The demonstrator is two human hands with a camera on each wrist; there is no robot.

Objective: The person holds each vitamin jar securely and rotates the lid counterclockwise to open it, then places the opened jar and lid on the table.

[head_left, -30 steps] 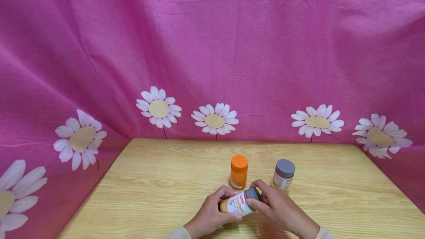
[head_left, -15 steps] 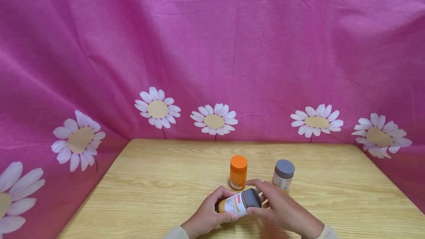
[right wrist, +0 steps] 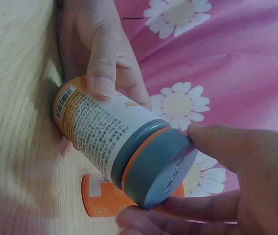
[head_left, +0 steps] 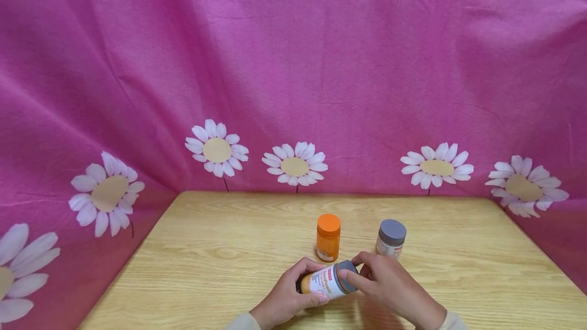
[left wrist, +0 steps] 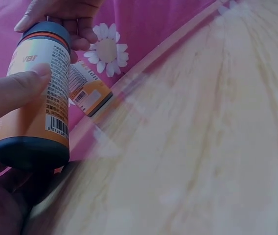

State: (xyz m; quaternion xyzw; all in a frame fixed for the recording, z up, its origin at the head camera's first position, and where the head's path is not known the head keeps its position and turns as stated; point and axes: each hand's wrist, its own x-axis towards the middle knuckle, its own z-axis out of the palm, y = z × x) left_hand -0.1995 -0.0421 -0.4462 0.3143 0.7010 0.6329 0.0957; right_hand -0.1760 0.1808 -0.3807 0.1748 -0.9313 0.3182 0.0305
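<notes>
My left hand (head_left: 286,289) grips the body of a pill bottle (head_left: 323,283) with a white and orange label, its thumb lying across the label. The bottle is tilted, base to the left and dark grey cap (right wrist: 158,164) to the right. My right hand (head_left: 390,284) pinches that cap between thumb and fingers. In the right wrist view an orange ring shows on the cap, close to the bottle's grey neck. Behind the hands stands an orange bottle (head_left: 328,238) with an orange lid. A second grey-capped bottle (head_left: 392,236) stands beyond my right hand, its lower part hidden.
The wooden table (head_left: 220,248) carries all the bottles. A pink cloth (head_left: 321,75) printed with white daisies hangs along its back and sides.
My right thumb and fingers have shifted around the cap, spreading wider half a second ago and now closer together on it. The left hand keeps its grip. The standing bottles stay put.
</notes>
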